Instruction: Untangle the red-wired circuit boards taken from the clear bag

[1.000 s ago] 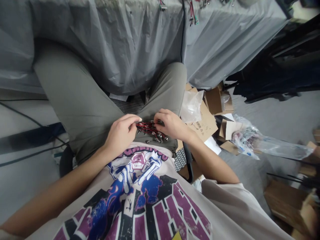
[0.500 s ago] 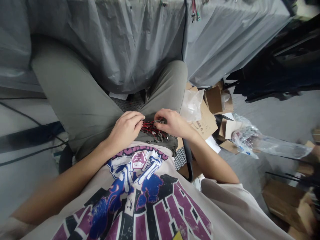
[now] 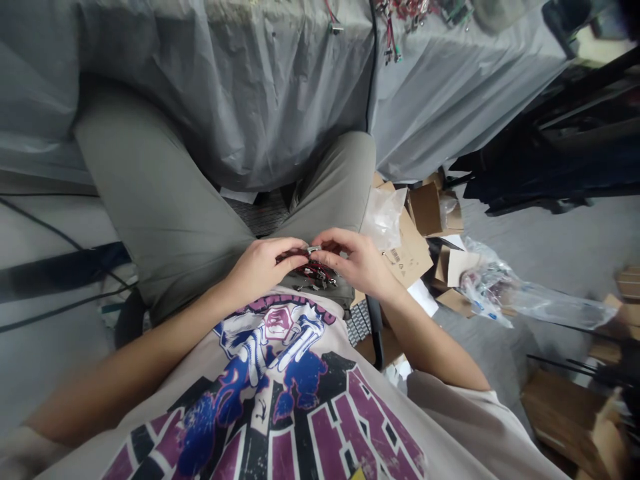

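My left hand and my right hand meet over my lap, thumbs and fingers pinched toward each other. Between their fingertips sits a small silver part, too small for me to name exactly. Just below the fingers, a bunch of thin red and black wires with small metal pieces on the ends lies on my lap. Part of the bunch is hidden behind my left fingers and thumb.
Ahead, a grey plastic sheet drapes a table, with more red wires along its edge. A black cable hangs down it. Right of my leg, opened cardboard boxes and clear plastic wrap litter the floor.
My left hand has moved right, over the wires, bringing its fingertips to the silver part in my right hand. The view has tilted up slightly, showing more of the table edge.
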Action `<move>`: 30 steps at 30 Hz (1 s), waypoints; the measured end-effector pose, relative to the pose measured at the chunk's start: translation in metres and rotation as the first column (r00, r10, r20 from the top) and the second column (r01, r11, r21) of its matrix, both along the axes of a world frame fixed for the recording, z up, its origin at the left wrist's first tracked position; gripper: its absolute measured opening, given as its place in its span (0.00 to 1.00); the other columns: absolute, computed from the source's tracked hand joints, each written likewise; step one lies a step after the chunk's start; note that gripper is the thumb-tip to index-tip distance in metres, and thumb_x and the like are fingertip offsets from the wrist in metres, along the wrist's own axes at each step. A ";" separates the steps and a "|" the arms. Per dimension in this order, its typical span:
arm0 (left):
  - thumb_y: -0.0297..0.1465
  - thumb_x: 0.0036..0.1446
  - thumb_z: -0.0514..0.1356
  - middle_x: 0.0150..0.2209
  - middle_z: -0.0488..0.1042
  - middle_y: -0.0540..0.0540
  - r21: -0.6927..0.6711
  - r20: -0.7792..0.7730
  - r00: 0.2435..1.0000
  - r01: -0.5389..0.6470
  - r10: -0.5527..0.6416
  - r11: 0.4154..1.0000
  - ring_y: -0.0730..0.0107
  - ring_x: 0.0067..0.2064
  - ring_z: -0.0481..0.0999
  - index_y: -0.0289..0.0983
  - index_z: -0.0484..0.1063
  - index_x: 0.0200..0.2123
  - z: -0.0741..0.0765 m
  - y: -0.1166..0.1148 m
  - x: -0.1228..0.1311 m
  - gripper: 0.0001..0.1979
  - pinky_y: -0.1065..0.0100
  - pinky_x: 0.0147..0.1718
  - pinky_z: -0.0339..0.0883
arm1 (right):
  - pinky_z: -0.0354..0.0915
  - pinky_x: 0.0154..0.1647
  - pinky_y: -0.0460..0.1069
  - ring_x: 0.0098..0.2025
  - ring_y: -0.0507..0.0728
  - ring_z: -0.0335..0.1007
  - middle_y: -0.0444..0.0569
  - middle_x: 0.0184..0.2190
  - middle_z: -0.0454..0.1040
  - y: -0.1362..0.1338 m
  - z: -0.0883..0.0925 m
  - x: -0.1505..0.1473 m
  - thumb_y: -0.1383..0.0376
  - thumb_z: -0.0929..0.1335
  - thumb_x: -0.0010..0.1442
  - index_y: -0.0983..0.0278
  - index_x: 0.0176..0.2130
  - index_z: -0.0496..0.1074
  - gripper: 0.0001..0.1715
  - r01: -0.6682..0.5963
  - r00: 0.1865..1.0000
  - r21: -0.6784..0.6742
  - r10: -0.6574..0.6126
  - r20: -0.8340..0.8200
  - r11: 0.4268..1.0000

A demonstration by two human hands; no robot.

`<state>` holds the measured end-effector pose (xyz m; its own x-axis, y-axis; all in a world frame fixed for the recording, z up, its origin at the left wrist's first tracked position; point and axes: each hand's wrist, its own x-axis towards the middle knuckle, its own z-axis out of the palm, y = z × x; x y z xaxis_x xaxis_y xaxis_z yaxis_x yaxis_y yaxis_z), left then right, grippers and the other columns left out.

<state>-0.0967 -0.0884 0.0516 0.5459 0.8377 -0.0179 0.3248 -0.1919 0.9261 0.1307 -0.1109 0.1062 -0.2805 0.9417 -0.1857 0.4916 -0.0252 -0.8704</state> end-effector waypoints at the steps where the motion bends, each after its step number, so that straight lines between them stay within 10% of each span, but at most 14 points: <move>1: 0.32 0.67 0.68 0.44 0.88 0.49 -0.012 0.007 1.000 -0.004 0.004 1.000 0.68 0.43 0.86 0.37 0.83 0.49 0.000 -0.001 0.001 0.09 0.70 0.44 0.74 | 0.69 0.41 0.48 0.37 0.52 0.76 0.45 0.37 0.83 0.000 0.000 0.000 0.59 0.74 0.70 0.62 0.45 0.81 0.08 -0.023 1.000 0.015 0.023 0.002 1.000; 7: 0.33 0.69 0.65 0.42 0.88 0.48 -0.041 0.007 0.997 -0.072 0.072 0.997 0.67 0.41 0.85 0.38 0.85 0.42 0.002 0.000 0.003 0.07 0.68 0.43 0.71 | 0.74 0.45 0.50 0.42 0.55 0.79 0.49 0.45 0.83 0.004 -0.003 0.005 0.61 0.70 0.73 0.62 0.59 0.77 0.17 -0.015 0.999 0.069 0.017 -0.035 0.997; 11: 0.33 0.68 0.65 0.42 0.88 0.49 -0.058 -0.039 0.990 -0.138 0.136 0.989 0.66 0.42 0.85 0.40 0.84 0.42 -0.002 0.001 0.002 0.07 0.66 0.44 0.71 | 0.73 0.54 0.57 0.50 0.61 0.76 0.56 0.52 0.79 0.012 -0.014 0.015 0.65 0.67 0.74 0.64 0.58 0.78 0.17 -0.181 0.946 0.169 0.124 0.299 0.969; 18: 0.27 0.68 0.61 0.43 0.86 0.47 -0.036 -0.122 0.973 -0.200 0.195 0.979 0.65 0.40 0.84 0.37 0.72 0.64 -0.014 -0.002 0.002 0.22 0.62 0.46 0.76 | 0.65 0.64 0.64 0.56 0.69 0.68 0.61 0.58 0.75 0.006 -0.042 0.009 0.63 0.73 0.69 0.64 0.48 0.85 0.11 -0.403 0.766 0.140 0.251 0.592 0.904; 25: 0.27 0.73 0.56 0.58 0.78 0.33 0.375 -0.187 0.957 -0.139 0.221 0.917 0.52 0.60 0.78 0.30 0.71 0.65 0.000 -0.009 -0.001 0.20 0.52 0.61 0.73 | 0.67 0.56 0.57 0.47 0.61 0.76 0.53 0.45 0.81 0.008 -0.030 0.011 0.60 0.72 0.71 0.64 0.46 0.82 0.11 -0.217 0.940 0.092 0.183 0.287 0.972; 30: 0.32 0.68 0.67 0.49 0.83 0.44 0.256 -0.194 0.980 0.093 -0.043 0.962 0.57 0.50 0.82 0.36 0.77 0.54 -0.004 -0.016 0.001 0.13 0.58 0.52 0.76 | 0.64 0.43 0.52 0.38 0.56 0.72 0.47 0.35 0.80 -0.011 -0.033 0.010 0.50 0.75 0.66 0.62 0.38 0.84 0.18 0.092 0.994 -0.261 -0.104 -0.033 0.961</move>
<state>-0.0954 -0.1045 0.0478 0.6098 0.7872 0.0920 0.4630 -0.4479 0.7649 0.1407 -0.1223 0.0728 -0.2033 0.8866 -0.4154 0.4356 -0.2980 -0.8494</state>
